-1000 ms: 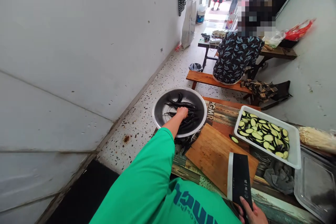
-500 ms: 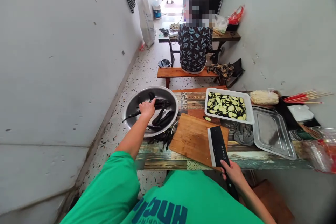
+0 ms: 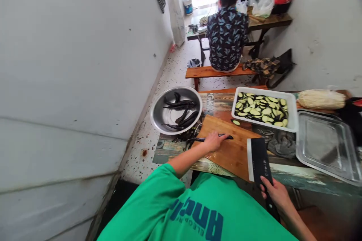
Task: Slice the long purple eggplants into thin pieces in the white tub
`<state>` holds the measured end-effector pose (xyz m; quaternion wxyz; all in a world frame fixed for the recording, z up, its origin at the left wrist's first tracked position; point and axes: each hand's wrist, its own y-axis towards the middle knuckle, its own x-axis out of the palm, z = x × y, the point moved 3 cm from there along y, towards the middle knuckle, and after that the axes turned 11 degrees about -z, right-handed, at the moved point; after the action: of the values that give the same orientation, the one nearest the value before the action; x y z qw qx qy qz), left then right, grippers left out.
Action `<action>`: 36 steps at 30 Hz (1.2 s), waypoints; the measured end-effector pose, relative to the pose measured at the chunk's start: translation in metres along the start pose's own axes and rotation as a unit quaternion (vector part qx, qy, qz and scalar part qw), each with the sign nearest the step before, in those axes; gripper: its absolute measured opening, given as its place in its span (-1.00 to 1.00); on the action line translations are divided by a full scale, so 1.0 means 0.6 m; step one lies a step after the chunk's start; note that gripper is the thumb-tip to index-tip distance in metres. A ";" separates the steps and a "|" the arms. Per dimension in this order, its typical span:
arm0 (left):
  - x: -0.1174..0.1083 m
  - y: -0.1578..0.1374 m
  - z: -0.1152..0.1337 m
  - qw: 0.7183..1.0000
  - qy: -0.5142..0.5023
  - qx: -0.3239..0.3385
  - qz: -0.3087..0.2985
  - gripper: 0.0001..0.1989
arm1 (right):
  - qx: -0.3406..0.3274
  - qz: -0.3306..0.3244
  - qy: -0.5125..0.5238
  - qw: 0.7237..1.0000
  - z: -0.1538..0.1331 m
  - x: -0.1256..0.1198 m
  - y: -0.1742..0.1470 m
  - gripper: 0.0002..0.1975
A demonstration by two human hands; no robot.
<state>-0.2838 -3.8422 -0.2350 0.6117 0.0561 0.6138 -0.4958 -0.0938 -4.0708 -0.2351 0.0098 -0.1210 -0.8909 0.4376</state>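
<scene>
My left hand (image 3: 214,142) is closed around a long, thin dark eggplant (image 3: 227,137) over the wooden cutting board (image 3: 223,154). The eggplant's stem end sticks out to the left past the board's edge. In my right hand (image 3: 275,192) is the handle of a black cleaver (image 3: 259,162), its pale edge facing left over the board's right side. Several whole eggplants (image 3: 185,120) lie in the steel basin (image 3: 155,113) on the left. Behind the board, sliced eggplant (image 3: 260,109) fills much of a white tray (image 3: 293,116). One loose slice (image 3: 235,122) lies between tray and board.
A grey cloth (image 3: 282,145) and a clear lidded tray (image 3: 325,147) are at the right of the table. A pale packaged bundle (image 3: 321,99) lies behind them. Dark trimmings sit beside the basin. Ahead, a person (image 3: 227,37) sits on a wooden bench (image 3: 203,72), back turned.
My left hand has come out of the basin and moved right to the board, bringing an eggplant. My right hand still holds the cleaver. The view has shifted.
</scene>
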 end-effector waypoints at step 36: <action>0.081 0.047 0.017 0.993 -0.017 -0.097 0.062 -0.46 | -0.097 -0.102 -0.021 0.990 0.058 0.001 0.085 -0.71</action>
<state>-0.2696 -3.8613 -0.2869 0.6538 0.0259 0.6442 -0.3962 -0.0878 -4.0677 -0.2964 0.0235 -0.0202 -0.9370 0.3480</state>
